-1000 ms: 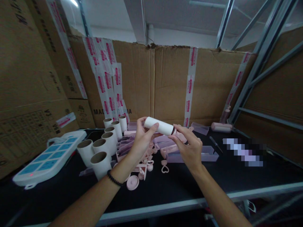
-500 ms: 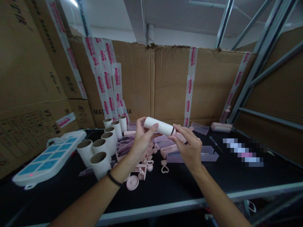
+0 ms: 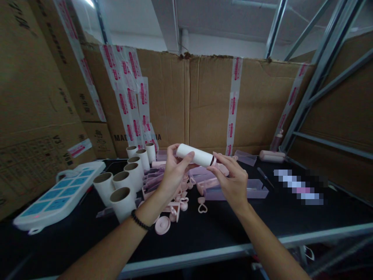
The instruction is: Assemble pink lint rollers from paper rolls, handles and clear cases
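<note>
My left hand [image 3: 174, 174] is closed around a white roll [image 3: 194, 154], holding it tilted above the black table [image 3: 221, 229]. At the roll's right end my right hand [image 3: 232, 182] pinches a small pink part [image 3: 222, 168], mostly hidden by the fingers. Below the hands lie several pink plastic pieces: a heart-shaped ring [image 3: 203, 208], a round cap [image 3: 162, 225] and handle parts [image 3: 176, 206]. A clear pink lid [image 3: 253, 189] lies just right of my right hand.
Several white cardboard-core rolls [image 3: 121, 186] stand upright at the left. A white and blue power strip [image 3: 56, 196] lies further left. Taped cardboard boxes [image 3: 210, 105] wall in the back and left. A finished pink roller [image 3: 272, 156] and a metal rack frame [image 3: 309, 89] are at the right.
The view has shifted slightly; both hands keep the same hold on the roll.
</note>
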A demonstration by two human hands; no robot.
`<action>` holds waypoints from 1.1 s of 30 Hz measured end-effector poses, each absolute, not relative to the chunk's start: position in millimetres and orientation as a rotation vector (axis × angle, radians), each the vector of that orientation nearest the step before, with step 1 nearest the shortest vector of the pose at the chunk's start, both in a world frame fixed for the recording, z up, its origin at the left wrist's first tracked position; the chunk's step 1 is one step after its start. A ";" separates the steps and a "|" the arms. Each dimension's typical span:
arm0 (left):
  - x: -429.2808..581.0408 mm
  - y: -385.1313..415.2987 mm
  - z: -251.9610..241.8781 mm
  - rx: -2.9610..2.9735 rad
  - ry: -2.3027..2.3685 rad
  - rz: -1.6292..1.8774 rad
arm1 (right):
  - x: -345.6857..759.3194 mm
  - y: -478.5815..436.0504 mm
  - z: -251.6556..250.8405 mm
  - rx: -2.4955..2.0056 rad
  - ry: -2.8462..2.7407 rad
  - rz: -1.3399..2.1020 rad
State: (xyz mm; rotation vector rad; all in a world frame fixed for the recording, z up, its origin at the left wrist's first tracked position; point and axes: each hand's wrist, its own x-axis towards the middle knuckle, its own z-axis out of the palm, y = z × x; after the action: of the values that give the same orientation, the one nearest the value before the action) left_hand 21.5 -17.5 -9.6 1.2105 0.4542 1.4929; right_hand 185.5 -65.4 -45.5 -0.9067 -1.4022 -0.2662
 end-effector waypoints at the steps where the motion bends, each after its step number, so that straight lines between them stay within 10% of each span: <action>1: 21.8 -18.1 -9.5 1.204 0.453 1.494 | 185.7 -65.0 -46.0 -0.899 -1.396 -0.245; 33: 15.6 -22.7 -1.5 1.048 0.426 1.200 | 179.1 -68.5 -47.2 -0.797 -1.555 -0.053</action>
State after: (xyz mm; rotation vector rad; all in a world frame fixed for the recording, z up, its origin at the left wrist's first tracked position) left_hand 15.6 -22.7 -1.5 1.0483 0.4260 1.2001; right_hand 179.1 -68.5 -47.2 -0.7972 -1.5547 -0.0529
